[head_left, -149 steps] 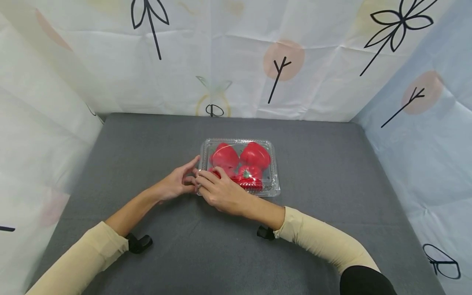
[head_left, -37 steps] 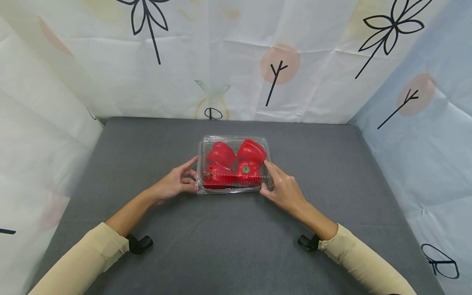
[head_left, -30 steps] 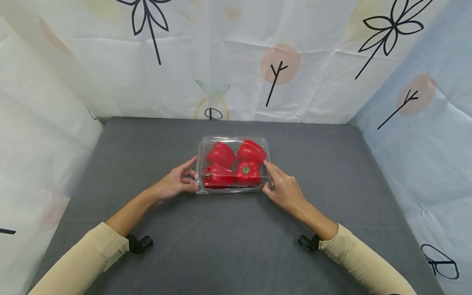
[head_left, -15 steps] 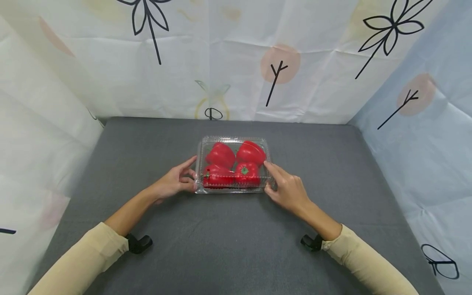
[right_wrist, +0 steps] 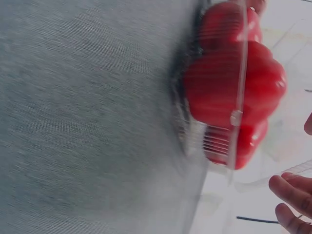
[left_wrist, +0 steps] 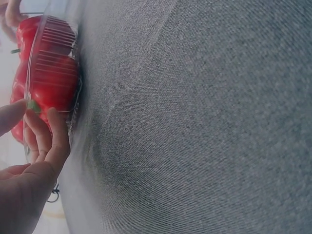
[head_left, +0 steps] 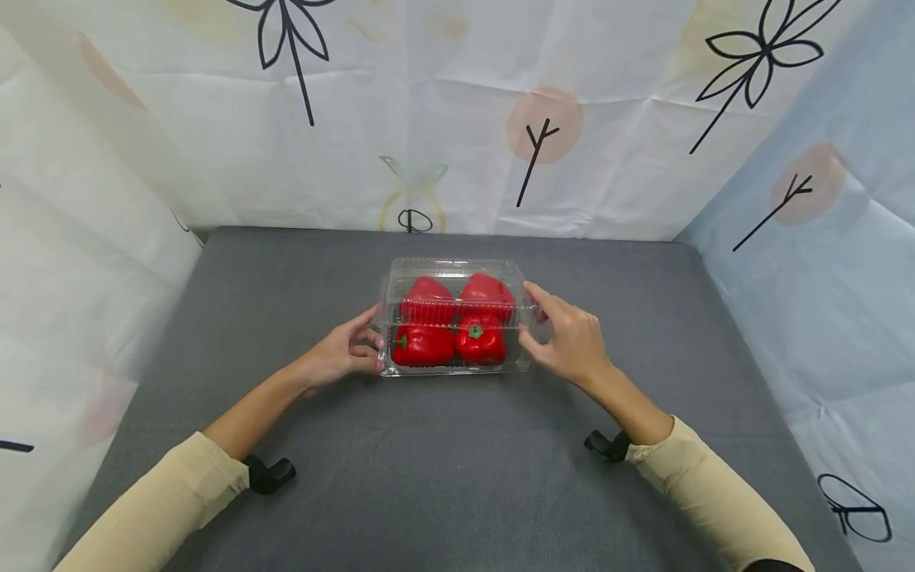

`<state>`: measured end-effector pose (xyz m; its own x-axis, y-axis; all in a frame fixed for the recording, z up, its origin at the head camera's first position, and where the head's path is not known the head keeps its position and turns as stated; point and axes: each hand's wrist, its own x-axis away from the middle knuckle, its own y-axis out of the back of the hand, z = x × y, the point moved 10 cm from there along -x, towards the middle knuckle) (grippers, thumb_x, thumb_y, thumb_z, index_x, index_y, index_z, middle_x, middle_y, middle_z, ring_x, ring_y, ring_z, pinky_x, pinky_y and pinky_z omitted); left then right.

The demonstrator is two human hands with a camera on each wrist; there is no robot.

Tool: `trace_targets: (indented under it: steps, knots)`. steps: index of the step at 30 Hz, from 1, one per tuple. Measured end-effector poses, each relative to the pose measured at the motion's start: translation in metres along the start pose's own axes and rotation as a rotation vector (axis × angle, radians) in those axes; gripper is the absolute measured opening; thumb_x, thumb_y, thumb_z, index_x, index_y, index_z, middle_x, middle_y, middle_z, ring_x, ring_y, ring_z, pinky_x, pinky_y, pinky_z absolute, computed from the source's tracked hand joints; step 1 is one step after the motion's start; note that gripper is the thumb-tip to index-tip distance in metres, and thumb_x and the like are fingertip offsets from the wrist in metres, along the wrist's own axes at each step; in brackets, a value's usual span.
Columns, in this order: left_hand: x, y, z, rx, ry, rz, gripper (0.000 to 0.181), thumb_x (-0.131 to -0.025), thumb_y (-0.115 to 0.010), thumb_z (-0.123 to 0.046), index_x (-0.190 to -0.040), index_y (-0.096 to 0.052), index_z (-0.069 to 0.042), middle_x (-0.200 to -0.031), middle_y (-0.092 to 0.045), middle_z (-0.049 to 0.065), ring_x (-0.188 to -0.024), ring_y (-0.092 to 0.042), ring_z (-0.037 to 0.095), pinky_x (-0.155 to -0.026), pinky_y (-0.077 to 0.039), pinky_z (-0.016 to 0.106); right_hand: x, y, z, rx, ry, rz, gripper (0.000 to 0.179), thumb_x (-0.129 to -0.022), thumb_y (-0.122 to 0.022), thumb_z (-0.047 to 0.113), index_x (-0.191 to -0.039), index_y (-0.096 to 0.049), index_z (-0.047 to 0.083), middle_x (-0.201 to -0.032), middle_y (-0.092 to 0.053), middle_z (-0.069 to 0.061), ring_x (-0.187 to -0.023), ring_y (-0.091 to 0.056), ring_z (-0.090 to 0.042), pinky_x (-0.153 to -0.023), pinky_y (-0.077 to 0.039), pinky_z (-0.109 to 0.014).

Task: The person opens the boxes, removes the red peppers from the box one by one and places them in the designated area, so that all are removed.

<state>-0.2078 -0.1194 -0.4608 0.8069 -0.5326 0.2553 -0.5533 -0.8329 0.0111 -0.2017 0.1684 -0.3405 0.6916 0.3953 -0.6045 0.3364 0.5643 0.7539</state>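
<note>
A clear plastic container (head_left: pixel 445 370) lies mid-table with several red bell peppers (head_left: pixel 425 347) in it. Its hinged clear lid (head_left: pixel 457 268) is raised at the front, leaving the front peppers uncovered. My left hand (head_left: pixel 341 356) holds the container's left side; in the left wrist view my left fingers (left_wrist: pixel 59 136) curl along the wall and the thumb is at the rim. At the right side, my right hand (head_left: pixel 574 340) pinches the lid between thumb and fingers. The right wrist view is blurred and shows my right fingers (right_wrist: pixel 292 197) only partly.
A grey cloth covers the table (head_left: pixel 457 477). Patterned white curtains (head_left: pixel 457 119) hang behind and on both sides. Each wrist carries a black camera mount, like the left mount (head_left: pixel 270 475).
My right hand moved from the container's front left corner to its right side, then rose slightly. The lid, down before, has swung up at the front. My left hand stayed put.
</note>
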Motion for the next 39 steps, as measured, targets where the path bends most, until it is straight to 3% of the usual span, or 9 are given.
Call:
trace_targets:
  steps: [4,10,17,22,27,32,35,39]
  knots:
    - [0.0,0.0,0.0,0.002,-0.003,0.006,0.097,-0.089,-0.069,0.002,-0.16,-0.005,-0.01,-0.113,-0.049,0.016,-0.09,-0.065,0.018,-0.084,-0.055,0.029,-0.012,0.008,-0.005,-0.016,-0.039,-0.03,0.057,-0.082,-0.067,0.023,-0.135,-0.058,0.004,-0.084,-0.069,-0.011,-0.066,-0.06,-0.025,-0.049,-0.045,-0.04]
    - [0.0,0.0,0.0,0.013,-0.009,0.004,0.096,-0.088,-0.07,0.003,-0.16,-0.008,-0.012,-0.112,-0.05,0.016,-0.088,-0.065,0.018,-0.084,-0.055,0.03,-0.029,0.012,-0.017,-0.118,-0.145,-0.04,0.057,-0.084,-0.065,0.023,-0.138,-0.055,0.006,-0.103,-0.071,-0.015,-0.089,-0.065,-0.033,-0.074,-0.05,-0.054]
    - [0.001,-0.001,0.0,0.036,-0.016,0.013,0.095,-0.089,-0.069,0.004,-0.16,-0.007,-0.011,-0.111,-0.05,0.015,-0.088,-0.065,0.016,-0.083,-0.055,0.029,-0.044,0.01,-0.031,-0.312,-0.224,-0.036,0.055,-0.087,-0.066,0.012,-0.139,-0.051,0.004,-0.108,-0.069,-0.02,-0.099,-0.065,-0.032,-0.088,-0.048,-0.052]
    - [0.003,-0.001,0.0,0.043,-0.005,0.006,0.094,-0.089,-0.068,0.003,-0.16,-0.009,-0.013,-0.111,-0.051,0.014,-0.089,-0.066,0.017,-0.084,-0.055,0.03,-0.055,0.008,-0.041,-0.417,-0.284,-0.04,0.049,-0.09,-0.065,0.007,-0.137,-0.053,0.003,-0.109,-0.067,-0.019,-0.105,-0.063,-0.03,-0.09,-0.047,-0.053]
    - [0.004,-0.001,0.0,0.043,0.005,-0.004,0.093,-0.089,-0.069,0.002,-0.16,-0.012,-0.014,-0.112,-0.052,0.014,-0.088,-0.066,0.018,-0.084,-0.055,0.031,-0.069,0.014,-0.035,-0.488,-0.351,-0.003,0.042,-0.093,-0.06,0.0,-0.134,-0.052,-0.007,-0.112,-0.065,-0.03,-0.107,-0.061,-0.04,-0.093,-0.046,-0.056]
    - [0.003,0.0,0.0,0.05,0.004,-0.006,0.092,-0.089,-0.069,0.001,-0.16,-0.013,-0.014,-0.112,-0.052,0.016,-0.085,-0.066,0.017,-0.084,-0.054,0.03,-0.083,0.015,-0.032,-0.613,-0.418,0.075,0.042,-0.094,-0.056,-0.004,-0.134,-0.049,-0.013,-0.115,-0.061,-0.034,-0.106,-0.06,-0.04,-0.094,-0.047,-0.042]
    - [0.003,0.0,0.001,0.052,0.005,-0.006,0.092,-0.089,-0.07,0.0,-0.16,-0.013,-0.014,-0.112,-0.052,0.016,-0.085,-0.066,0.017,-0.084,-0.054,0.03,-0.085,0.002,-0.05,-0.669,-0.479,0.113,0.044,-0.096,-0.055,0.0,-0.139,-0.048,-0.008,-0.121,-0.059,-0.032,-0.107,-0.059,-0.033,-0.095,-0.046,-0.033]
    - [0.002,0.0,0.0,0.053,0.0,-0.006,0.092,-0.089,-0.07,0.0,-0.16,-0.013,-0.015,-0.113,-0.052,0.017,-0.085,-0.066,0.018,-0.084,-0.054,0.03,-0.085,-0.014,-0.074,-0.703,-0.552,0.136,0.05,-0.098,-0.056,0.008,-0.146,-0.045,0.001,-0.13,-0.057,-0.028,-0.115,-0.058,-0.03,-0.1,-0.045,-0.034]
